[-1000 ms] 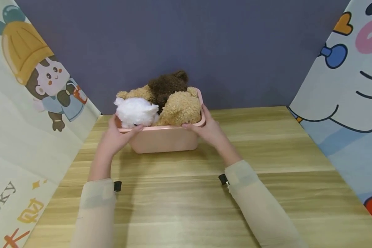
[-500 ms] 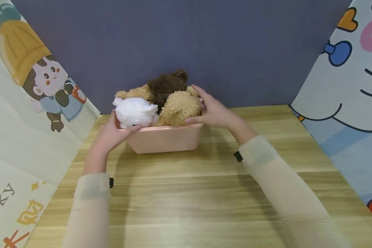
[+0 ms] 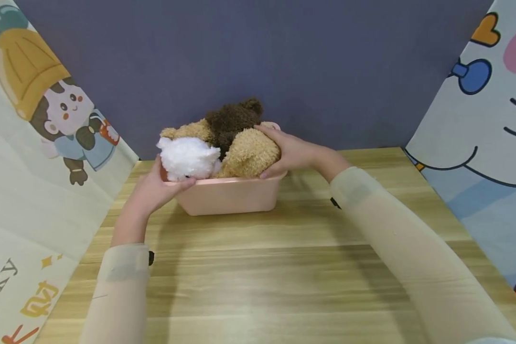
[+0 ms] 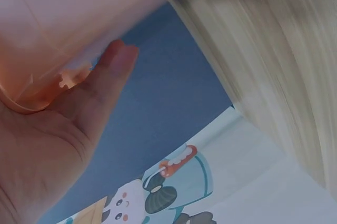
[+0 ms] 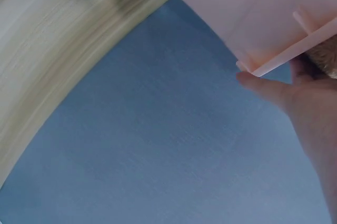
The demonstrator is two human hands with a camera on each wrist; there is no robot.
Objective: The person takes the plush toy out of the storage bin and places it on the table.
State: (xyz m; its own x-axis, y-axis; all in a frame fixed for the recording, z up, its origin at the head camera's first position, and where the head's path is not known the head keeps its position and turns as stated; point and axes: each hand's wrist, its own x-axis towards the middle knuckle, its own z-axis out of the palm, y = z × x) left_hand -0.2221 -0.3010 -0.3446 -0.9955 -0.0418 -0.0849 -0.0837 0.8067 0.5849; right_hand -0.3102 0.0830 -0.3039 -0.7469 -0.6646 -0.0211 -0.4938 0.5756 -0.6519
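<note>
A pale pink plastic bin [image 3: 234,198] stands on the table, packed with plush toys. My left hand [image 3: 156,188] grips its left end, thumb over the front rim; in the left wrist view a finger lies along the outside of the bin wall [image 4: 95,8]. Beside that thumb is a white plush toy [image 3: 188,156]. At the right end my right hand [image 3: 295,152] holds a curly tan teddy bear [image 3: 250,152], fingers over its top and thumb at its front. Behind sit a dark brown teddy bear [image 3: 232,120] and another tan plush [image 3: 195,130].
The wood-grain table [image 3: 249,277] runs in front of the bin and to both sides. A dark grey-blue wall [image 3: 258,57] rises close behind it. Cartoon-printed panels flank the table, one on the left [image 3: 21,191] and one on the right [image 3: 464,143].
My right hand has let go of the bin's right rim and moved up and inward onto the tan teddy bear. The left hand stays at the bin's left end.
</note>
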